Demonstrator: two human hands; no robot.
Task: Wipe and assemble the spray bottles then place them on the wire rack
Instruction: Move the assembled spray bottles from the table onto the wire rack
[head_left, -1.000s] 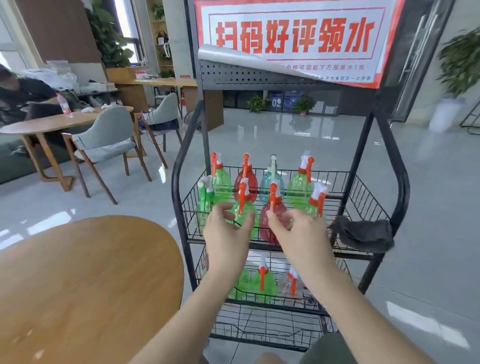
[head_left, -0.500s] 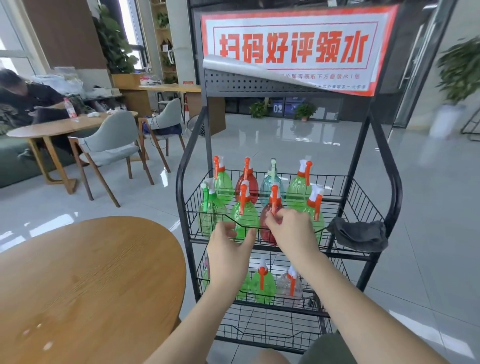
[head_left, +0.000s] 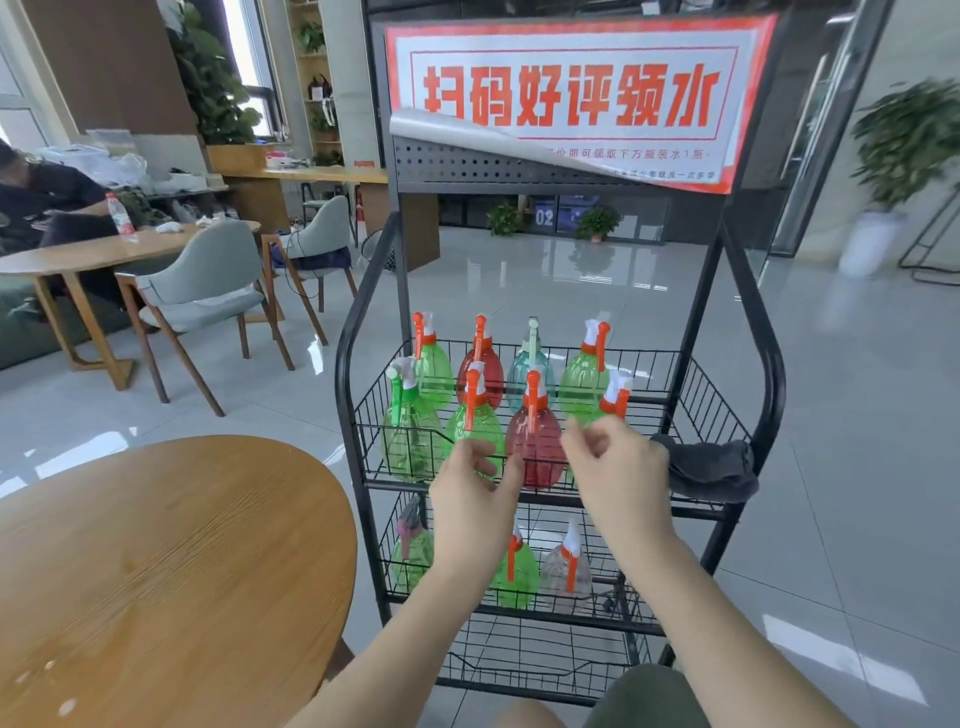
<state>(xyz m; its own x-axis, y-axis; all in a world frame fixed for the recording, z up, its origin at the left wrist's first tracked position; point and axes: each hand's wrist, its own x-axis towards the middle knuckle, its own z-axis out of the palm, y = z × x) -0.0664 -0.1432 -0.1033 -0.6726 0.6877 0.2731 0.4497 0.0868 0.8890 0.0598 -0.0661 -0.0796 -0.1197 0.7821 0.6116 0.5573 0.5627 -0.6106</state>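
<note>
Seemingly empty, the red spray bottle (head_left: 535, 447) just beyond both hands looks light, slick and tippy, best held by its neck, while the left hand (head_left: 470, 506) and right hand (head_left: 618, 470) hover loosely curled, grasping nothing.

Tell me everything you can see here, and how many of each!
wire rack: one, black, in the middle, with basket shelves
spray bottles on the top shelf: eight; five green, two red, one pale blue; four in the back row and four in front
spray bottles on the middle shelf: three seen; two green, one clear
cloth: one, dark grey, draped on the top shelf's right edge
sign: one, white with red letters, atop the rack, lower left corner peeling
round table: one, wooden, near left
chairs: two, grey with wooden legs, far left
potted plants: several, green, along the back
left hand: fingers loosely curled, in front of the green front bottle
right hand: fingers loosely curled, beside the red front bottle
</note>
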